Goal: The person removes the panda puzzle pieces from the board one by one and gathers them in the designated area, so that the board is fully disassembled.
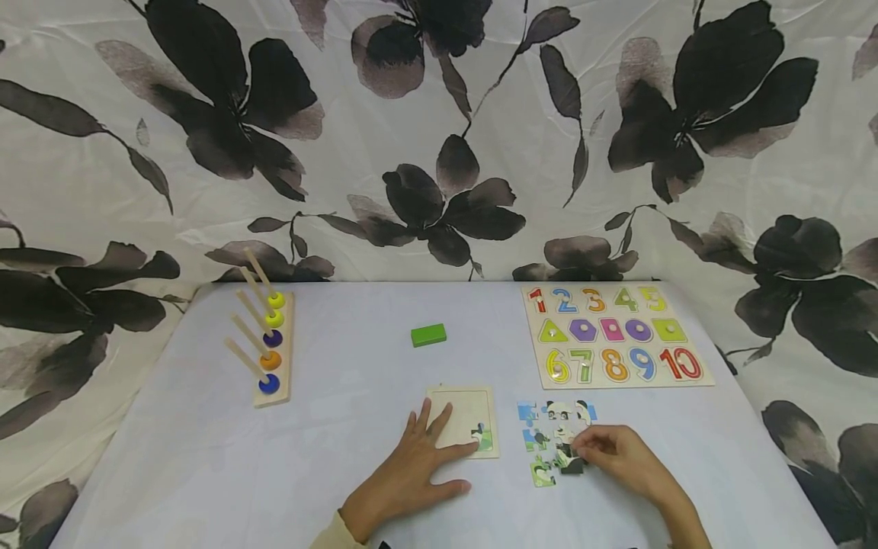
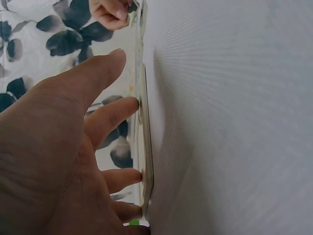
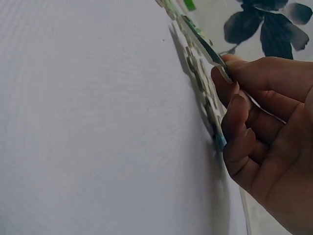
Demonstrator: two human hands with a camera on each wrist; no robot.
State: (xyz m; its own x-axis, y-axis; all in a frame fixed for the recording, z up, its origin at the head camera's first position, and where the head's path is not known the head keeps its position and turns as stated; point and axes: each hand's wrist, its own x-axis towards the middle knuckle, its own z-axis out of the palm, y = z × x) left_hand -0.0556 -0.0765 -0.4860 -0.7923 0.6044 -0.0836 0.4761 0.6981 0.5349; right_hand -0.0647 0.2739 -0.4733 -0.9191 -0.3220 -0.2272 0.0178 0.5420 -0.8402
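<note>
My left hand [image 1: 420, 465] lies spread over a square wooden puzzle frame [image 1: 495, 427], its straight fingers touching the left side and lower edge. One jigsaw piece [image 1: 485, 438] with green on it sits in the frame's lower right corner. Beside the frame, my right hand [image 1: 620, 456] pinches a puzzle piece [image 3: 208, 49] between thumb and fingers; in the right wrist view it is tilted up above the others. Under and around that hand lie several loose panda puzzle pieces [image 1: 542, 474] on the table. In the left wrist view the left fingertips [image 2: 129, 104] rest on the frame's edge.
A wooden peg stand [image 1: 286, 343] with coloured rings is at the left. Behind the frame lies a green block [image 1: 428, 335]. A number and shape board [image 1: 597, 374] is at the back right. White cloth covers the table [image 1: 343, 343]; a flowered cloth [image 1: 549, 152] hangs behind.
</note>
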